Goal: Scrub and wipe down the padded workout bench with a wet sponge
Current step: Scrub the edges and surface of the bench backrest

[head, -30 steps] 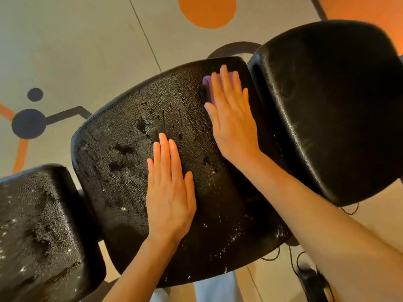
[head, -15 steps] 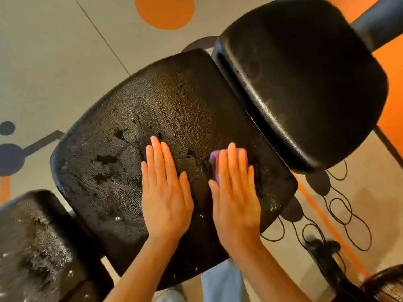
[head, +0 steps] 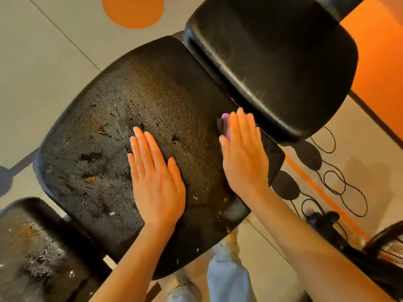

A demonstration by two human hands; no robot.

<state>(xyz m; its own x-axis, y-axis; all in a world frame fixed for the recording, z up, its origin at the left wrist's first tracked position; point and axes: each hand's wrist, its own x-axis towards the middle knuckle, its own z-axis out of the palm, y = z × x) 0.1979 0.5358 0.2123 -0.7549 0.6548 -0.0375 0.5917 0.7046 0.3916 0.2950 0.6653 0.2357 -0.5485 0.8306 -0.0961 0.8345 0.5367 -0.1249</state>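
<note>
On the wet black middle pad (head: 165, 88) of the bench, left hand (head: 158, 182) lies flat, fingers straight, while right hand (head: 244, 158) presses the purple sponge (head: 225, 125) flat-fingered near the pad's right edge.

Both forearms bare, no sleeves, watch or rings visible. Light blue jeans (head: 226, 277) at lower centre of frame.

left hand (head: 157, 184) flat, right hand (head: 244, 158) flat, fingers straight
</note>
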